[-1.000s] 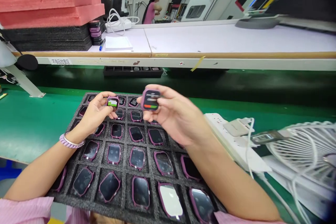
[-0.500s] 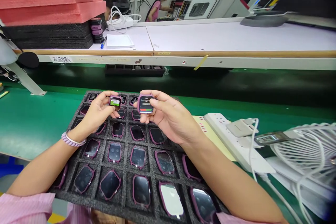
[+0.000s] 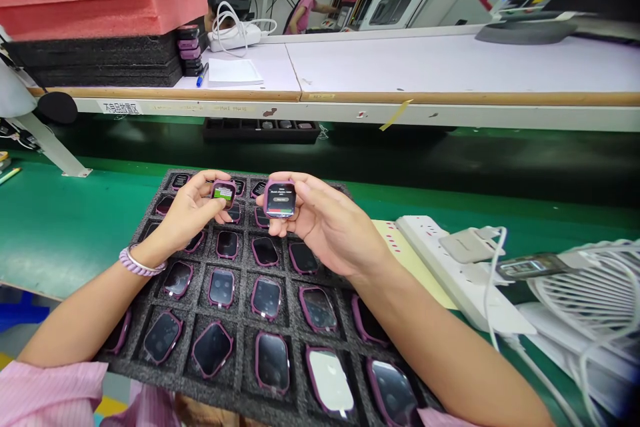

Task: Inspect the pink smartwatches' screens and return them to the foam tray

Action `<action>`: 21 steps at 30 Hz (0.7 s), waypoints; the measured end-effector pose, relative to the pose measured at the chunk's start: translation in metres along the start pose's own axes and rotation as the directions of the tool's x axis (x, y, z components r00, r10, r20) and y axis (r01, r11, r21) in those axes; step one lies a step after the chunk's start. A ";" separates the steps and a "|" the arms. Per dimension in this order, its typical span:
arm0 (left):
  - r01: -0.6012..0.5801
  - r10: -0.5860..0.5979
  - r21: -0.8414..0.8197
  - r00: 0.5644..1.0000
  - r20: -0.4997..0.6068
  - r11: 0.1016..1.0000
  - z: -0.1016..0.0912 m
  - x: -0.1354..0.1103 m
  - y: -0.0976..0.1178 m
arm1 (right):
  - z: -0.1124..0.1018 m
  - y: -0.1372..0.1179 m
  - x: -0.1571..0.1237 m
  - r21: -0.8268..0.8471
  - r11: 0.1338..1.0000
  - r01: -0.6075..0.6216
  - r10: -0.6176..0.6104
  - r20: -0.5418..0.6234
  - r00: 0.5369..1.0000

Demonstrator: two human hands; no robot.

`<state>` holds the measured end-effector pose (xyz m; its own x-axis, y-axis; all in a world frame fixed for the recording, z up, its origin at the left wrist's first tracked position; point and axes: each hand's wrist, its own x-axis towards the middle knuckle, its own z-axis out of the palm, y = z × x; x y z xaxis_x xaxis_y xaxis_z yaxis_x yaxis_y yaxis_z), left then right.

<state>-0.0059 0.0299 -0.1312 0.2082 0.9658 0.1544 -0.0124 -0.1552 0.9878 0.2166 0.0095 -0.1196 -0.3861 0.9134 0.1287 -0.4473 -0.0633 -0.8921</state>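
Both of my hands hold purple-framed smartwatch cases above a black foam tray point(image 3: 195, 312). In my left hand point(image 3: 193, 210), pinched between thumb and fingers, is one smartwatch point(image 3: 223, 193) with a green and white patch on its lit screen. My right hand point(image 3: 325, 223) grips another smartwatch point(image 3: 281, 199) by its sides; its lit screen shows white text, a grey button and a red-green strip at the bottom. The two watches are side by side, a small gap apart. Many similar watches lie screen-up in the tray's compartments, one with a white face point(image 3: 330, 379).
A white power strip point(image 3: 450, 267) with a plugged charger, cables and a white fan point(image 3: 595, 293) stand at the right. Above the bench runs a shelf point(image 3: 400, 67) bearing red and black foam point(image 3: 100, 13), a notepad and a pen. Co-workers are beyond it.
The view has shifted slightly. My right thumb has moved off the screen to the edge of its watch, uncovering the text and button. My left hand keeps its grip.
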 end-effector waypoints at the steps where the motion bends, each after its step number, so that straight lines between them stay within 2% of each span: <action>1: 0.007 -0.007 -0.008 1.000 0.005 1.000 0.000 0.000 0.000 | 0.000 0.000 0.000 -0.002 1.000 0.000 0.000 -0.001 1.000; 15: 0.045 -0.046 -0.027 0.999 -0.007 0.999 0.000 0.000 0.006 | -0.001 0.002 0.000 -0.021 1.000 -0.011 0.011 0.006 1.000; 19: -0.005 0.005 -0.019 1.000 -0.012 1.000 -0.003 -0.012 0.024 | -0.003 0.003 0.002 -0.032 0.999 -0.007 0.007 0.001 1.000; 21: -0.095 0.095 0.008 0.994 -0.050 0.995 -0.004 -0.026 0.040 | -0.003 0.004 0.004 -0.024 1.000 -0.008 0.008 0.000 1.000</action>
<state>-0.0153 -0.0004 -0.0953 0.1572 0.9557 0.2487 -0.0243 -0.2480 0.9684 0.2158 0.0137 -0.1242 -0.3902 0.9127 0.1214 -0.4246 -0.0614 -0.9033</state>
